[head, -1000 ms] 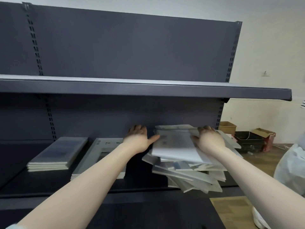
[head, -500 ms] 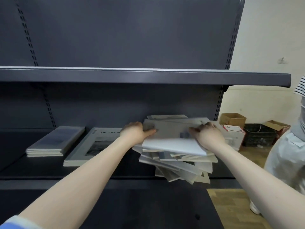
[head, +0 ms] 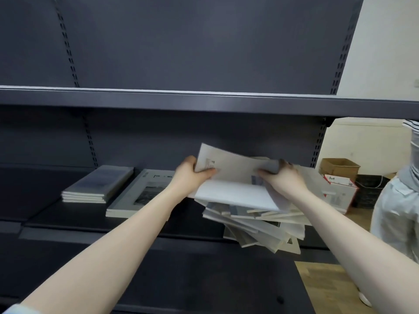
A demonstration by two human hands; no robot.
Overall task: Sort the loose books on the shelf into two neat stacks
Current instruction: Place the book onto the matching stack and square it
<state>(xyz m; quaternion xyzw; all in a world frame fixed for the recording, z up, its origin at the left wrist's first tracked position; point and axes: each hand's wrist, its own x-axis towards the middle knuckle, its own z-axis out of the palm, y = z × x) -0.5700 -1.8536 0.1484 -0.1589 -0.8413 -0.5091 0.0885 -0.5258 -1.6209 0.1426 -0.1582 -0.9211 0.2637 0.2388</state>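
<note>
Two bare hands grip one thin white paperback book (head: 235, 177): the left hand (head: 189, 177) pinches its left edge, thumb on the cover, and the right hand (head: 282, 181) clamps its right side, lifting its far edge off the messy fanned pile of pale loose books (head: 260, 225) at the right end of the dark grey metal shelf (head: 68, 219). To the left lie a large flat grey photo-cover book (head: 133, 196) and, beyond it, a neat low stack of grey books (head: 97, 186). The step appears to be picking the top book; next it likely needs carrying left and squaring on the matching stack without dragging the pile.
</note>
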